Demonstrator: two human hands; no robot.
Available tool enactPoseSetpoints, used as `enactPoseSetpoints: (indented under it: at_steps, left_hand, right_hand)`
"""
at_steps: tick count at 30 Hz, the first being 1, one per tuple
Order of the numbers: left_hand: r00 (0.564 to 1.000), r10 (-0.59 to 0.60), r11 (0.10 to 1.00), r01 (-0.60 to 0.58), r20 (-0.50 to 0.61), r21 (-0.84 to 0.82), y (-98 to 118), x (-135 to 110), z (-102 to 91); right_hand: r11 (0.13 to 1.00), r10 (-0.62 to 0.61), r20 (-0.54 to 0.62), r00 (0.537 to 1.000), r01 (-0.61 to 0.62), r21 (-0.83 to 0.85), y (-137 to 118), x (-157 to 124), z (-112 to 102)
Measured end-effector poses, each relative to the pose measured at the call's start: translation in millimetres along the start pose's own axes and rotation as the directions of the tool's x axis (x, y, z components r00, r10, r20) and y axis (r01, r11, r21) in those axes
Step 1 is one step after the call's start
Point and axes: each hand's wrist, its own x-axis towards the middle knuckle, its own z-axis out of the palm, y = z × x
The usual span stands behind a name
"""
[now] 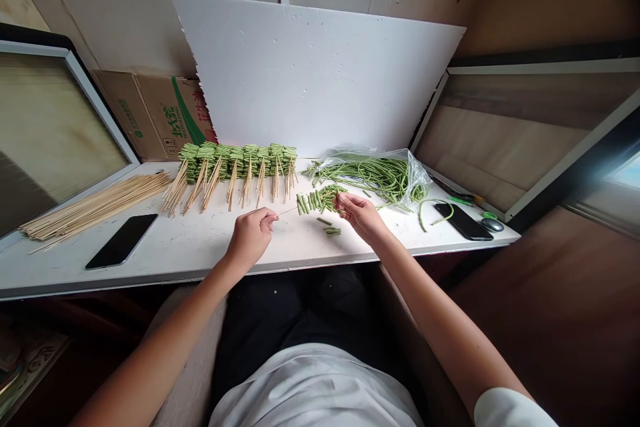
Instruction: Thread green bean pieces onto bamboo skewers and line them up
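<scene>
My left hand (253,235) is closed around the blunt end of a thin wooden skewer (287,211). Several short pieces of green long bean (311,201) are threaded crosswise along its right part. At the far end of the skewer, my right hand (361,215) is closed in a pinch, by a bean piece that its fingers mostly hide. More cut bean pieces (329,229) lie loose on the white table just below the skewer, and others sit in a small heap behind it.
Finished bean skewers (235,163) are stacked at the back. Bare skewers (100,203) and a phone (121,241) lie left. Uncut long beans (373,173) rest on a plastic bag at right, near another phone (463,221). A white foam board (315,73) stands behind.
</scene>
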Motion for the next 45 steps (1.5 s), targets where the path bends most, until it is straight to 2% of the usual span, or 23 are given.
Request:
enactPoseSetpoints:
  at_steps: [2, 6, 20, 33, 45]
  left_hand:
    - [1.000, -0.001, 1.000, 0.001, 0.003, -0.008, 0.5, -0.6, 0.5]
    - [1.000, -0.003, 1.000, 0.003, 0.016, -0.007, 1.1, -1.9, 1.3]
    - [1.000, 0.014, 0.999, -0.014, 0.017, 0.036, 3.1, -2.7, 1.5]
    - [1.000, 0.026, 0.997, -0.027, 0.009, 0.076, 2.6, -4.2, -0.7]
    - [0.999, 0.054, 0.994, -0.055, 0.005, 0.097, 4.8, -4.7, -2.7]
  right_hand:
    - [0.997, 0.024, 0.059, 0.998, -0.028, 0.077, -3.9, -2.9, 3.2]
    - [0.988, 0.048, 0.083, 0.995, -0.059, 0.144, -6.6, -5.4, 6.4]
    - [0.987, 0.061, 0.085, 0.995, -0.073, 0.146, -4.8, -5.3, 6.4]
    - [0.994, 0.033, -0.017, 0.999, -0.031, 0.108, -7.4, -8.5, 11.0]
    - [0.996, 0.046, 0.009, 0.999, -0.046, 0.078, -7.9, -12.2, 12.5]
